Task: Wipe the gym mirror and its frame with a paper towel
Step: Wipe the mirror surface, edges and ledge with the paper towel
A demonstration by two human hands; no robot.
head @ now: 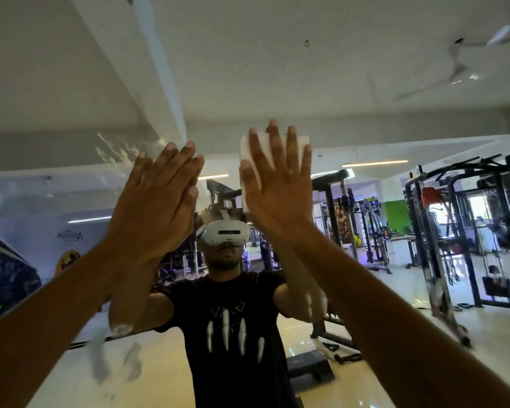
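Your left hand (pixel 156 201) is raised flat against the mirror (pixel 395 128), fingers straight and close together, holding nothing, its own reflection meeting it fingertip to fingertip; up and to the left of that hand white smears (pixel 115 151) streak the glass, and well below it, past your forearm, greyer smudges (pixel 115 363) mark the lower glass; between your two hands, lower down, the mirror shows your reflection in a white headset (pixel 224 232) and a black T-shirt (pixel 233 334); just beside the left hand, your right hand (pixel 277 189) is spread wide with straight fingers, pressing a folded white paper towel (pixel 249 148) flat against the mirror; the towel lies under the palm and fingers, its edges showing above the thumb and between the fingers; to the right of that hand the glass reflects black gym racks (pixel 468 231), a shiny floor (pixel 380 363) and, up high, a ceiling fan (pixel 460 69); no edge of the mirror's frame can be told apart here.
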